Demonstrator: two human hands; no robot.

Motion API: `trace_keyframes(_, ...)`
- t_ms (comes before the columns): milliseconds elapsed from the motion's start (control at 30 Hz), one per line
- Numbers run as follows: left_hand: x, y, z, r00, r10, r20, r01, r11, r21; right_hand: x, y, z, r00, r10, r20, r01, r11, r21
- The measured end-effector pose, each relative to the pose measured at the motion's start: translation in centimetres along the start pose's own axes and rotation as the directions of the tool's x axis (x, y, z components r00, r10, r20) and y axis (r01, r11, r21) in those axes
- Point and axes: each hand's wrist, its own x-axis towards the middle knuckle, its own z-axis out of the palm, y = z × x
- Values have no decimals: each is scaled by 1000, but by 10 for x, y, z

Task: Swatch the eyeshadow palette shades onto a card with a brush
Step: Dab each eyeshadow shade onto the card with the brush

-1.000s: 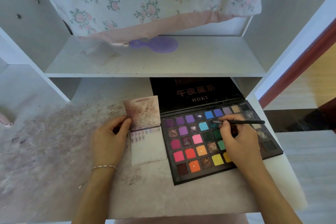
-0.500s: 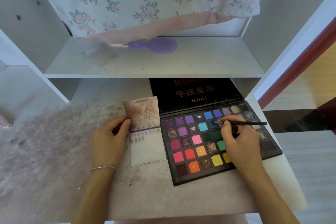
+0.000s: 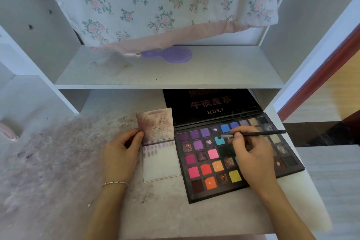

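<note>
An open black eyeshadow palette (image 3: 196, 194) with many coloured pans lies on the desk, its lid (image 3: 210, 103) leaning back under the shelf. My right hand (image 3: 251, 159) hovers over the pans and pinches a thin black brush (image 3: 259, 133); the brush tip sits at the turquoise pan (image 3: 219, 141). Left of the palette lies a folded white card (image 3: 161, 163) with a row of purple swatches along its top. Its stained upper flap (image 3: 155, 123) stands up. My left hand (image 3: 120, 158) holds the card's left edge at the fold, thumb on the flap.
The desk surface (image 3: 58, 161) is smeared with pinkish powder. A shelf (image 3: 165, 76) runs above, with a purple hand mirror (image 3: 171, 54) on it and floral fabric (image 3: 155, 6) hanging over it. The desk's right edge drops off near the palette.
The brush tip has shifted slightly left, from the dark teal pan toward the turquoise pan. My left hand and the card have stayed in place.
</note>
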Motion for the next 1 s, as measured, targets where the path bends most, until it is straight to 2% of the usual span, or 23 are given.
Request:
trace_keyframes(167, 0, 0, -1, 1000, -2, 7, 2, 1000, -17, -10, -19, 32, 982, -7, 189, -19, 990, 137)
trace_keyframes(300, 1, 0, -1, 1000, 4, -5, -4, 1000, -6, -15, -26, 57, 954, -7, 298, -48, 983, 178)
trace_keyframes(433, 1, 0, 0, 1000, 16, -7, -16, 1000, 0, -17, -28, 72, 950, -53, 307, 16, 993, 120)
trace_keyframes(600, 0, 1, -1, 999, 31, -9, -31, 1000, -1, -15, -25, 80, 939, -27, 343, 19, 999, 28)
trace_keyframes(1000, 0, 1, 0, 999, 32, -9, -33, 999, -22, -15, -24, 80, 926, -42, 376, 53, 998, -19)
